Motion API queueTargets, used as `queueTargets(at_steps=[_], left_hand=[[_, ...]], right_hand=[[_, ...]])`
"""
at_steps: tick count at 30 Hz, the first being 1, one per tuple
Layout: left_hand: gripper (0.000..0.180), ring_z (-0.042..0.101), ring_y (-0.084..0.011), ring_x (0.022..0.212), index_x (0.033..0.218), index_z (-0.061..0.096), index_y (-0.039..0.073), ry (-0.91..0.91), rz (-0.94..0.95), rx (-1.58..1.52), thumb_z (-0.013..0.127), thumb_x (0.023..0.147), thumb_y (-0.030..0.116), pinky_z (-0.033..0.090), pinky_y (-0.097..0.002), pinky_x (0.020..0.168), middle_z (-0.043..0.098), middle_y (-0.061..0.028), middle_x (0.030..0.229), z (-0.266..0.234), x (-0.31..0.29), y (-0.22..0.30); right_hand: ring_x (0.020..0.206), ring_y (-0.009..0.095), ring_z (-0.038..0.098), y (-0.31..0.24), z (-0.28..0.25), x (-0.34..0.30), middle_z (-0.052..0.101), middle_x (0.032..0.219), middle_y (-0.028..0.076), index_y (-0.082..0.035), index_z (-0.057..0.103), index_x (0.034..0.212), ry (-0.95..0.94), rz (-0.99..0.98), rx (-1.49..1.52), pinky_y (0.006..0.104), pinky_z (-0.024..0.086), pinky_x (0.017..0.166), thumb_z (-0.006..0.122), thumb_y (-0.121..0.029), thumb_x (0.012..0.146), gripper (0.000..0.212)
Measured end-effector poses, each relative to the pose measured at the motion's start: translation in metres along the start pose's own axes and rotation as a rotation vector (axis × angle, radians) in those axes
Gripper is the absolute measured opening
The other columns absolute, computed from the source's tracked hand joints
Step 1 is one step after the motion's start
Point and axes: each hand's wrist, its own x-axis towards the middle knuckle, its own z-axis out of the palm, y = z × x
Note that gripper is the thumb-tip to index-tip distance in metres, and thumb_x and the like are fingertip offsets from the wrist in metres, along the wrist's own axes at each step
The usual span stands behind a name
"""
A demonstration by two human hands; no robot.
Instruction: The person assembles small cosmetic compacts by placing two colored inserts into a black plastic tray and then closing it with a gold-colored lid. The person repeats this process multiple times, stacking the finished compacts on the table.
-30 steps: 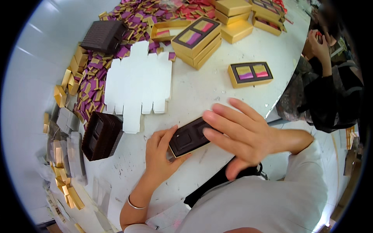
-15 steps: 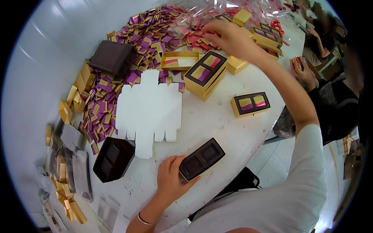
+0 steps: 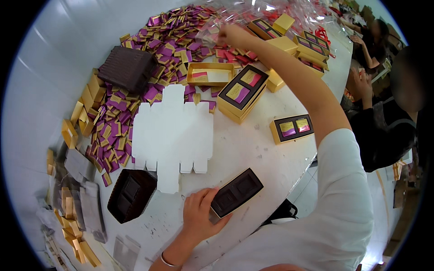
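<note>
From my feed, the right hand (image 3: 233, 36) has shifted left toward the wrapped pieces (image 3: 167, 45), upper centre; its grip I cannot tell. Left hand (image 3: 199, 212) pinches the box (image 3: 237, 193), lower centre, unfilled.

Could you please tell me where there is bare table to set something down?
Bare table lies between the white carton sheet, the filled gold box and the dark-lined box in the left hand; another patch lies between that hand and the nearer dark trays. Around the right hand it is crowded with wrapped pieces and gold boxes.
</note>
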Motion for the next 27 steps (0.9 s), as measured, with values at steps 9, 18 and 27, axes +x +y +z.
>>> queueTargets(at_steps=[9,18,27], left_hand=[[0.068,0.051,-0.0327,0.096,0.121,0.049,0.003,0.039,0.018,0.036,0.078,0.064,0.027,0.040,-0.0415,0.083,0.053,-0.0156,0.110,0.003,-0.002,-0.003],[0.069,0.051,-0.0294,0.097,0.125,0.048,0.002,0.043,0.025,0.040,0.077,0.066,0.026,0.040,-0.0379,0.083,0.053,-0.0138,0.111,0.005,-0.003,0.002],[0.069,0.051,-0.0285,0.095,0.125,0.048,0.002,0.037,0.016,0.049,0.077,0.067,0.026,0.039,-0.0372,0.081,0.054,-0.0129,0.110,0.004,-0.002,0.001]], right_hand=[[0.067,0.009,0.060,-0.109,-0.055,-0.186,0.062,0.080,0.003,-0.001,0.061,0.101,-0.144,0.038,1.316,0.0223,0.049,0.061,0.061,-0.011,0.087,0.017],[0.076,0.011,0.054,-0.161,0.014,-0.296,0.059,0.087,0.004,0.000,0.064,0.099,-0.241,-0.195,0.792,0.0237,0.043,0.062,0.055,0.005,0.084,0.017],[0.069,0.012,0.051,-0.124,-0.006,-0.284,0.057,0.081,0.004,-0.001,0.063,0.099,-0.095,-0.064,0.473,0.0239,0.042,0.063,0.057,0.005,0.082,0.019]])
